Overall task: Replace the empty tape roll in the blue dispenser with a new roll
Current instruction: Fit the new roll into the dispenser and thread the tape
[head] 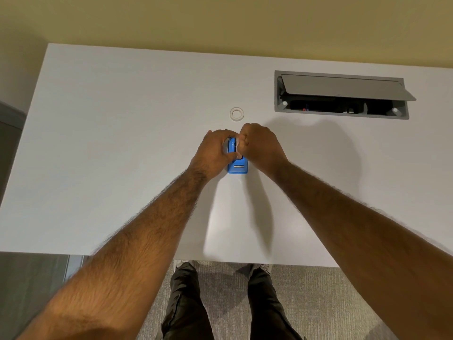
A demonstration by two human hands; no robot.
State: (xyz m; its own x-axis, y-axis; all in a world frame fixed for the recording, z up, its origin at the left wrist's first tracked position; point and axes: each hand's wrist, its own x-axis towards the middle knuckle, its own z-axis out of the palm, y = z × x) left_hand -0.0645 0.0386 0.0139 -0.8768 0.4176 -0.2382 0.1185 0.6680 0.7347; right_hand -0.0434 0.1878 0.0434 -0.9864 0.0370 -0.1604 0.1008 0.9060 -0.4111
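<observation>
A blue tape dispenser [237, 165] stands on the white desk [122, 143], its cutter end toward me. My left hand [215, 150] grips its left side, fingers curled over the top. My right hand [261, 144] is curled at the dispenser's top right, fingertips pinching at the roll slot; what they pinch is hidden. A small clear ring, a tape roll or core [236, 114], lies flat on the desk just beyond both hands, untouched.
An open grey cable hatch [343, 94] is set into the desk at the back right, its lid tilted up. The desk's front edge runs close to my legs. A yellow wall stands behind the desk.
</observation>
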